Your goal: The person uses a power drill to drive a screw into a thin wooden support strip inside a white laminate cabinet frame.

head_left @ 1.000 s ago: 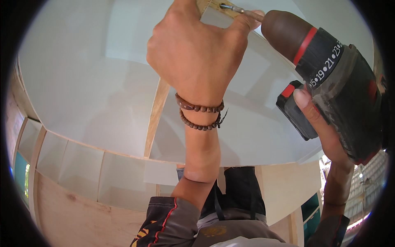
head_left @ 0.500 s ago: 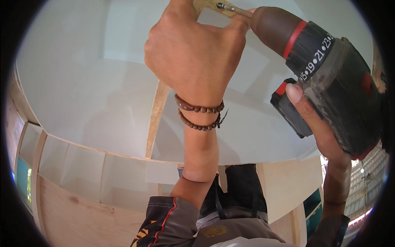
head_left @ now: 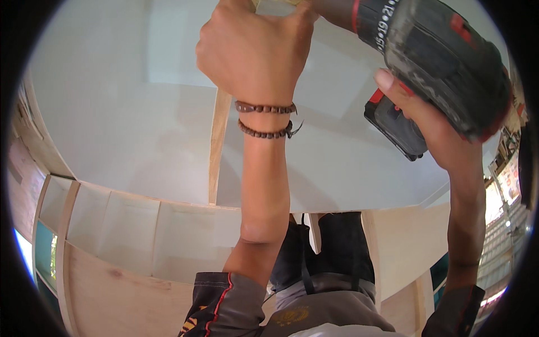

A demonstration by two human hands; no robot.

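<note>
Right hand (head_left: 432, 126) closed round drill (head_left: 438, 62), upper right. Left hand (head_left: 255, 56) curled at top edge, fingertips cut off; can't tell how tight or on what, though wood (head_left: 275, 8) shows between thumb and fingers. Change: drill shifted up-left, chuck (head_left: 335, 12) now by left thumb, bit no longer visible, so its contact can't be judged. Around: white panel (head_left: 140, 135), wood strip (head_left: 219, 149), cubbies (head_left: 182, 238) below.

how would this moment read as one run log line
right hand: gripping cordless drill | left hand: beside drill chuck, grip unclear | brown beaded bracelets: two, left wrist
</note>
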